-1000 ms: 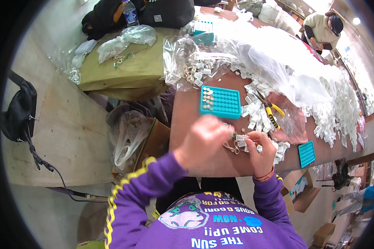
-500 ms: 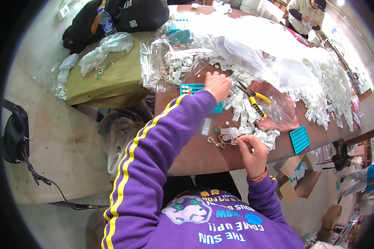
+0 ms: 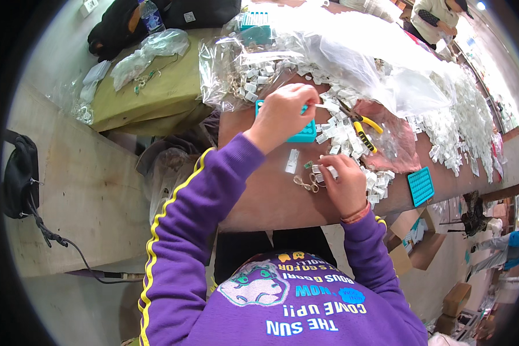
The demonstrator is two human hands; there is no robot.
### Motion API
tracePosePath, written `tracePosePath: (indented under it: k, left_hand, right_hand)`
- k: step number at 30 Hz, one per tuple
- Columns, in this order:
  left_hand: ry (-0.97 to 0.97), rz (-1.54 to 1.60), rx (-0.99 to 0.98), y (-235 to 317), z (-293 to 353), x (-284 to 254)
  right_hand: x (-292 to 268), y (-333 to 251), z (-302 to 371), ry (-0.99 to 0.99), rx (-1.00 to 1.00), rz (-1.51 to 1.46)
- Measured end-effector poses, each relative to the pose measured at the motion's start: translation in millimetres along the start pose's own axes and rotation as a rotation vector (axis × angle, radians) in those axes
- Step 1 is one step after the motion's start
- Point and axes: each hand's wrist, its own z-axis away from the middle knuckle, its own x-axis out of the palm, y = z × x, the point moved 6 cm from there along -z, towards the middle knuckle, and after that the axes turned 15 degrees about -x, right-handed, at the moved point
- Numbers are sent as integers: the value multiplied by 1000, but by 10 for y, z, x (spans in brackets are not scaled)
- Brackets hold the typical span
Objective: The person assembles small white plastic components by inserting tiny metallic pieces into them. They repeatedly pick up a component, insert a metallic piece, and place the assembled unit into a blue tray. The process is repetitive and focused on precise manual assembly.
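Note:
My left hand (image 3: pixel 288 111) is over the teal tray (image 3: pixel 301 137) with rows of small hollows, hiding much of it. Its thumb and forefinger pinch a small white piece (image 3: pixel 323 106) beside the heap of small clear plastic boxes (image 3: pixel 341 136). Nearer to me, my right hand (image 3: pixel 347 183) is closed in a pinch above the front of this heap; what its fingertips hold is too small to make out. Left of the right hand lie a loop of beige cord (image 3: pixel 307 184) and a small green bit (image 3: pixel 308 165). A clear plastic box (image 3: pixel 292 161) lies alone on the brown table.
Yellow-black pliers (image 3: pixel 364 131) rest on the heap beside a pink cloth (image 3: pixel 391 138). A second teal tray (image 3: pixel 420 187) is at the table's right edge. Clear bags (image 3: pixel 352 63) cover the far side. Cardboard boxes (image 3: pixel 424 245) stand below right. Another person (image 3: pixel 435 23) works at the far right.
My left hand has drawn back toward me, off the tray's far part, and now has a white piece at its fingertips. My right hand has moved slightly away from me. The view has shifted a little.

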Motion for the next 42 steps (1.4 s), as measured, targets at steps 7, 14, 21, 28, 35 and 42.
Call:
tracePosePath:
  k: [7,14,21,28,35,42]
  left_hand:
    - [-62,1035,-657,-394,899,-459]
    - [-51,1814,-1116,-388,1635,-158]
    - [-146,804,-824,-163,1444,-152]
    - [-165,437,-514,95,1381,-198]
    - [-91,343,-513,215,1443,-198]
    - [-94,265,-444,265,1466,-225]
  right_hand:
    - [290,22,-109,-227,-109,276]
    - [219,58,-178,-132,-94,-14]
    - [3,-133,-263,-174,-81,-369]
    - [195,-150,-93,-118,412,-1089]
    - [413,-202,115,139,634,-1449]
    - [487,-191,159,202,707,-1578]
